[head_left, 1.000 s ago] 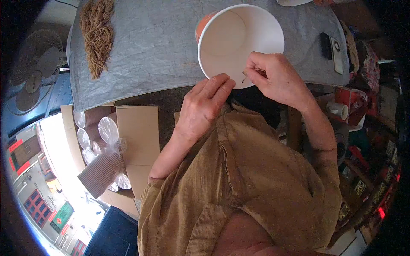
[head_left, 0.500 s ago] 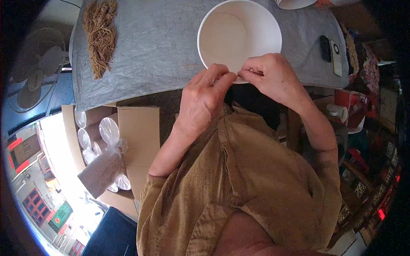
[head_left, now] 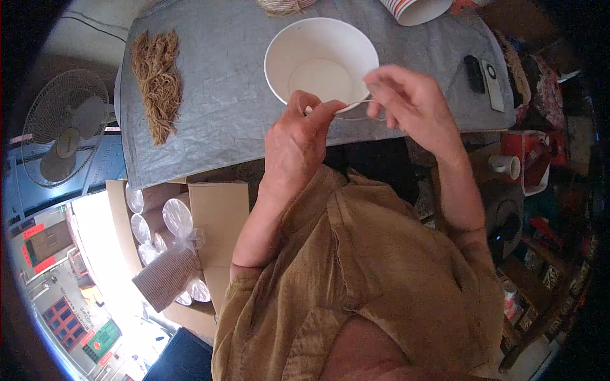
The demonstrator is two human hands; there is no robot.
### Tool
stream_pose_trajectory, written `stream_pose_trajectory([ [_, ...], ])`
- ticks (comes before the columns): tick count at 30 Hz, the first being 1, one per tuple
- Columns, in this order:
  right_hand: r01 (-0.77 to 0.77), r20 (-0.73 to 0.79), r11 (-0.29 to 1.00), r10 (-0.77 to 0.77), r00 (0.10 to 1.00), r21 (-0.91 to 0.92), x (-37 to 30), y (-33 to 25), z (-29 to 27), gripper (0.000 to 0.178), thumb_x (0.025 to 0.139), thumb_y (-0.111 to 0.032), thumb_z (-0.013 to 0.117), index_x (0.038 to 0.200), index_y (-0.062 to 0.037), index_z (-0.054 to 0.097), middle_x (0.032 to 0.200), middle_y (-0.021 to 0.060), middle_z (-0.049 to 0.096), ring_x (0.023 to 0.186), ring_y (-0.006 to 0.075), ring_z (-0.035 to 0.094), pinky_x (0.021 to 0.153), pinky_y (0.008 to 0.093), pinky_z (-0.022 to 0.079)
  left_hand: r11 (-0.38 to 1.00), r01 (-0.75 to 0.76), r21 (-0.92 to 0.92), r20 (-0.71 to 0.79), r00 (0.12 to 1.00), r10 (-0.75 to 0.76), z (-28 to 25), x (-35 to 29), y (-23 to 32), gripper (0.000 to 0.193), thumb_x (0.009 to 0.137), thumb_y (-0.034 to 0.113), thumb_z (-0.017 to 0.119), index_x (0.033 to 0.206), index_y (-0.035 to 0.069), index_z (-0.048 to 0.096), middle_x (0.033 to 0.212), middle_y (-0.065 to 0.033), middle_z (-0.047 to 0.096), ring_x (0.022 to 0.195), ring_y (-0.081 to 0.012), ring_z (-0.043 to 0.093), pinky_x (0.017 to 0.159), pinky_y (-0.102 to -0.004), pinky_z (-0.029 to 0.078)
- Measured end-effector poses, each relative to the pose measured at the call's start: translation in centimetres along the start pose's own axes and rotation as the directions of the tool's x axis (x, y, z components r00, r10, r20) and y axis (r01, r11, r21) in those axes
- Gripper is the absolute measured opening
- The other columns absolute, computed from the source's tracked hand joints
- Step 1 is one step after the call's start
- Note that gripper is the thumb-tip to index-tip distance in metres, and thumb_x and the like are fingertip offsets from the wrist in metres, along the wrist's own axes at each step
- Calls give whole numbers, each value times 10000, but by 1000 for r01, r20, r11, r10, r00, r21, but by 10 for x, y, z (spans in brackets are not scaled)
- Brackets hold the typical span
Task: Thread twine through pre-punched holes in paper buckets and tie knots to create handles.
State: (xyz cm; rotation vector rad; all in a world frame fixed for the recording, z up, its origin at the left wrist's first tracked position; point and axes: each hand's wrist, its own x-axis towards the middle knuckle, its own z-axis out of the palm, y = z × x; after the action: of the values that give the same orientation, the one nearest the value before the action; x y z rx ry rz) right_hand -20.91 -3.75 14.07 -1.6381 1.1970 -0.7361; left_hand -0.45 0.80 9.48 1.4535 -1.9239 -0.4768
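Observation:
A white paper bucket (head_left: pixel 359 47) rests at the near part of the grey-covered table, its open mouth facing up toward me. My left hand (head_left: pixel 294 146) is closed on the near rim, thumb and fingers pinching it. Just right of the rim, my right hand (head_left: pixel 416 108) is raised and blurred, its fingers bent around a thin pale string (head_left: pixel 359 119). The string runs from the rim beside my left fingers to my right fingertips. Where it meets the bucket is hidden by my left hand.
On the grey table cover (head_left: pixel 216 95) lie a brown twine bundle (head_left: pixel 157 89), a striped bucket (head_left: pixel 416 9), a phone (head_left: pixel 492 86) and a dark case (head_left: pixel 474 74). Below left, a cardboard box (head_left: pixel 219 216) holds bagged cup stacks (head_left: pixel 168 276). A fan (head_left: pixel 63 133) stands left; a white mug (head_left: pixel 505 166), right.
My right hand has drawn away from the rim to the right, and the string now shows between the hands. The bucket sits further left in view and leans differently. The whole view has shifted.

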Motion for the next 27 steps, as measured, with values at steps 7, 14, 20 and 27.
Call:
stream_pose_trajectory([
  [7, -38, -143, 969, 75, 987, 242, -23, 75, 37, 182, 945, -111, 645, 1047, 29, 701, 832, 35, 709, 719, 85, 621, 632, 221, 470, 1000, -18, 3, -22, 1000, 18, 7, 5, 2, 224, 887, 87, 644, 1076, 187, 712, 946, -80, 601, 748, -324, 681, 580, -439, 547],
  [14, -205, -90, 782, 315, 945, 589, -14, 71, 56, 209, 885, -164, 738, 1002, 8, 715, 776, 6, 671, 628, 41, 541, 537, 200, 413, 998, -22, 59, 9, 1000, 21, 5, 9, 7, 243, 886, 89, 636, 1087, 205, 707, 966, -82, 607, 749, -332, 685, 578, -449, 558],
  [20, -194, 55, 720, 212, 976, 667, -17, 80, 46, 133, 893, -126, 706, 936, -1, 691, 674, -38, 557, 542, 22, 425, 457, 192, 280, 998, -38, 59, 19, 999, 36, -1, 12, -2, 238, 884, 88, 632, 1072, 209, 714, 959, -78, 619, 746, -325, 683, 583, -447, 556],
  [27, -224, 97, 799, 205, 974, 558, -16, 67, 32, 152, 889, -173, 731, 915, -29, 691, 677, -55, 563, 553, 16, 444, 455, 185, 298, 995, -90, 48, 41, 995, 88, -14, 22, -13, 207, 906, 105, 619, 1064, 190, 722, 942, -75, 629, 777, -321, 677, 641, -437, 546],
])
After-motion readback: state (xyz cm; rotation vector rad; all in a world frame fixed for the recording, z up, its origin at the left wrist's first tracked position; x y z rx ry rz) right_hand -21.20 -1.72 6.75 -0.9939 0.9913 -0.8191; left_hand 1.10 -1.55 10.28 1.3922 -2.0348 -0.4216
